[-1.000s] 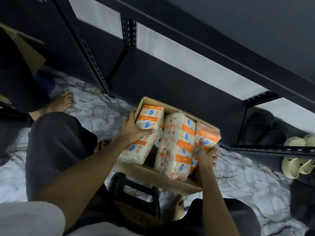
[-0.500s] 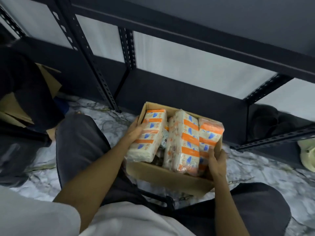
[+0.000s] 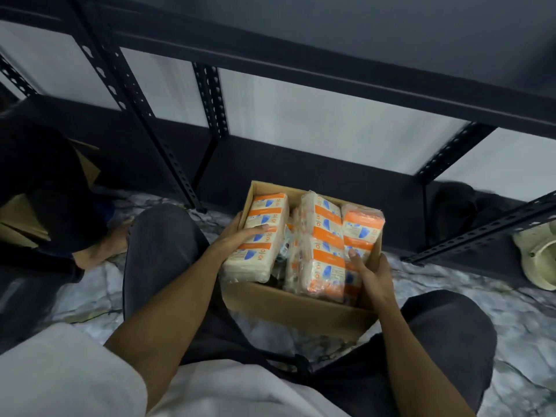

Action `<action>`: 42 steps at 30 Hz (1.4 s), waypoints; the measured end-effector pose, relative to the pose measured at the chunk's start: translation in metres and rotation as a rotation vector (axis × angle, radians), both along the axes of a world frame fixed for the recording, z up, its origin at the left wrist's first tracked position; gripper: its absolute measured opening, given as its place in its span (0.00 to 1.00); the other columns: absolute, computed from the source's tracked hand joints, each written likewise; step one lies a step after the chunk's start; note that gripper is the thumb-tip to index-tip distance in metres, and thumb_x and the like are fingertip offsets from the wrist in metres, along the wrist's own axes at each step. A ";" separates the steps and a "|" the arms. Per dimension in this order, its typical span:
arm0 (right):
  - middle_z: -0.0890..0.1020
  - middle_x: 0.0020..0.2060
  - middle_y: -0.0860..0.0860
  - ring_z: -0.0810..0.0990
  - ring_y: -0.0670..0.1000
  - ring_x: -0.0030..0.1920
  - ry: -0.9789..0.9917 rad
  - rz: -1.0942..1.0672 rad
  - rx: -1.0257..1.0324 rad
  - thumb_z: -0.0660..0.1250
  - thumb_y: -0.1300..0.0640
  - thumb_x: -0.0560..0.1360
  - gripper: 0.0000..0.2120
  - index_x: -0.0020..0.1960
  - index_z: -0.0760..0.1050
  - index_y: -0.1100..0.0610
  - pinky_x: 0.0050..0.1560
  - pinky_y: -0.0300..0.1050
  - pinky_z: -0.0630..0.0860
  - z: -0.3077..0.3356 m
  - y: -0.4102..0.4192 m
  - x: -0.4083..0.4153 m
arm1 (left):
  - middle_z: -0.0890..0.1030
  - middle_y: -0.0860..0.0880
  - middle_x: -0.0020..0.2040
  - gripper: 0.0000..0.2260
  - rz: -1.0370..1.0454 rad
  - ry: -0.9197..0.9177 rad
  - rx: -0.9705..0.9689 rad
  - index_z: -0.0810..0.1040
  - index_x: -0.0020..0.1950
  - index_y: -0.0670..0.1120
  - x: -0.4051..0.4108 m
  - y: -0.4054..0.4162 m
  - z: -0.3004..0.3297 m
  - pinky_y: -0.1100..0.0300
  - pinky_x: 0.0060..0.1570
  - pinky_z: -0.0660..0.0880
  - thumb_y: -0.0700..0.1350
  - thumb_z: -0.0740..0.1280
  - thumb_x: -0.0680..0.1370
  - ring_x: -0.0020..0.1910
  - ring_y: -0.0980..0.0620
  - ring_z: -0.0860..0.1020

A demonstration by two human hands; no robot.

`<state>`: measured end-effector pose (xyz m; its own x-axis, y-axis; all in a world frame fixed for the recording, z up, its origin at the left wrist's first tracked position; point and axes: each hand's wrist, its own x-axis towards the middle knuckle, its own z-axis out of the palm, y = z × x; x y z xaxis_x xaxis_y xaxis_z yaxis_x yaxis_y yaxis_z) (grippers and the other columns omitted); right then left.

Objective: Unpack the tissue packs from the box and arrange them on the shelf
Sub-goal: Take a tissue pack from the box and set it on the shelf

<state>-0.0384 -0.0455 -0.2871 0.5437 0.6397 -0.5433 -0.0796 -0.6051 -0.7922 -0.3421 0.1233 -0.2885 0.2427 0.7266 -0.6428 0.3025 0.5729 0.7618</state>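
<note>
Cardboard box, open-topped, on the marble-patterned floor between two knees in dark trousers, just in front of the black metal shelf.

Tissue packs, orange-and-white wrappers, standing on end inside the box and rising above its rim:
- left pack, tilted against the left wall, its near end past the box's front-left corner;
- middle pack, tallest, upright;
- right pack, against the right wall, partly behind the middle one;
- further packs lower down between these, too hidden to count.

Left hand: fingers laid fairly straight across the face of the left pack, palm against its outer side at the box's left wall. Grip around the pack or plain resting touch: cannot tell.

Right hand: at the box's right wall, thumb inside against the lower part of the right pack, fingers curled over the outside of the wall, holding the box.

Shelf: slotted uprights, dark boards, white wall behind; no tissue packs on the visible levels. Lowest level at right: dark footwear and a pale clog.

Far left: second person in dark clothes, bare foot on the floor, another piece of cardboard beside them.
</note>
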 end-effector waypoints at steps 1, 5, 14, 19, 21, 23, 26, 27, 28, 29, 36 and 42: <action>0.83 0.60 0.47 0.85 0.50 0.53 0.004 -0.007 -0.004 0.78 0.33 0.64 0.40 0.70 0.69 0.47 0.53 0.57 0.83 0.001 0.001 -0.001 | 0.86 0.51 0.55 0.32 0.005 0.011 0.001 0.71 0.68 0.60 -0.001 0.001 -0.001 0.50 0.46 0.83 0.54 0.81 0.69 0.47 0.49 0.87; 0.81 0.61 0.48 0.84 0.53 0.56 -0.077 -0.019 -0.053 0.76 0.28 0.62 0.42 0.68 0.67 0.46 0.56 0.61 0.81 -0.003 0.003 -0.005 | 0.85 0.51 0.57 0.38 0.000 0.053 0.044 0.68 0.71 0.57 -0.005 0.002 -0.007 0.50 0.46 0.84 0.54 0.83 0.66 0.46 0.51 0.87; 0.64 0.76 0.58 0.63 0.63 0.76 -0.651 0.056 -0.087 0.62 0.35 0.77 0.38 0.78 0.57 0.55 0.74 0.67 0.59 0.021 0.026 -0.069 | 0.68 0.50 0.75 0.40 -0.200 0.597 0.622 0.55 0.80 0.57 0.015 -0.036 0.012 0.42 0.65 0.74 0.63 0.72 0.74 0.70 0.45 0.72; 0.58 0.80 0.53 0.57 0.57 0.79 -0.644 0.441 -0.033 0.56 0.37 0.82 0.34 0.81 0.54 0.52 0.78 0.62 0.55 0.011 0.025 -0.095 | 0.53 0.50 0.84 0.40 -0.524 0.662 0.492 0.56 0.82 0.56 0.024 -0.056 0.022 0.42 0.78 0.56 0.72 0.62 0.76 0.82 0.45 0.53; 0.59 0.79 0.53 0.58 0.57 0.78 -0.638 0.444 -0.021 0.56 0.38 0.82 0.32 0.80 0.55 0.52 0.77 0.63 0.58 0.011 0.026 -0.095 | 0.50 0.51 0.84 0.42 -0.524 0.642 0.456 0.54 0.83 0.56 0.021 -0.056 0.024 0.42 0.79 0.54 0.72 0.64 0.75 0.82 0.46 0.50; 0.63 0.77 0.54 0.63 0.58 0.76 -0.652 0.438 -0.016 0.57 0.39 0.81 0.30 0.77 0.59 0.53 0.75 0.64 0.62 0.013 0.029 -0.096 | 0.49 0.51 0.84 0.42 -0.525 0.638 0.430 0.53 0.83 0.56 0.018 -0.059 0.029 0.42 0.79 0.54 0.70 0.65 0.75 0.83 0.46 0.48; 0.67 0.74 0.55 0.65 0.58 0.74 -0.770 0.453 -0.021 0.59 0.44 0.81 0.26 0.75 0.63 0.55 0.74 0.61 0.61 0.021 0.034 -0.101 | 0.49 0.49 0.84 0.40 -0.533 0.645 0.469 0.54 0.83 0.54 0.021 -0.070 0.034 0.43 0.78 0.56 0.65 0.68 0.76 0.82 0.46 0.48; 0.67 0.75 0.55 0.63 0.58 0.75 -0.829 0.480 -0.016 0.59 0.45 0.82 0.25 0.75 0.63 0.55 0.75 0.60 0.59 0.025 0.036 -0.105 | 0.51 0.48 0.84 0.40 -0.525 0.638 0.507 0.56 0.83 0.54 0.023 -0.074 0.036 0.43 0.77 0.58 0.63 0.69 0.76 0.82 0.45 0.49; 0.65 0.76 0.55 0.62 0.57 0.76 -0.873 0.524 -0.005 0.59 0.47 0.82 0.26 0.77 0.62 0.55 0.76 0.58 0.57 0.028 0.038 -0.109 | 0.54 0.48 0.83 0.39 -0.510 0.617 0.541 0.59 0.82 0.53 0.025 -0.078 0.037 0.44 0.77 0.60 0.61 0.71 0.76 0.82 0.45 0.52; 0.63 0.77 0.55 0.60 0.57 0.77 -0.896 0.578 0.014 0.58 0.47 0.83 0.26 0.78 0.60 0.55 0.77 0.57 0.56 0.031 0.040 -0.113 | 0.56 0.48 0.83 0.38 -0.484 0.584 0.562 0.61 0.81 0.53 0.026 -0.079 0.036 0.45 0.76 0.62 0.60 0.72 0.75 0.81 0.46 0.54; 0.45 0.82 0.51 0.47 0.57 0.81 -0.897 0.814 -0.056 0.53 0.41 0.84 0.28 0.81 0.55 0.50 0.79 0.55 0.49 0.032 0.031 -0.123 | 0.71 0.53 0.73 0.39 -0.167 0.197 0.428 0.65 0.79 0.57 0.018 -0.063 0.033 0.58 0.65 0.72 0.48 0.78 0.71 0.68 0.51 0.74; 0.46 0.82 0.50 0.44 0.55 0.82 -0.707 0.737 -0.001 0.52 0.41 0.84 0.24 0.76 0.68 0.49 0.80 0.58 0.48 0.034 0.035 -0.127 | 0.79 0.50 0.64 0.38 -0.051 -0.003 0.199 0.67 0.77 0.53 0.018 -0.052 0.032 0.49 0.63 0.77 0.49 0.81 0.70 0.60 0.50 0.79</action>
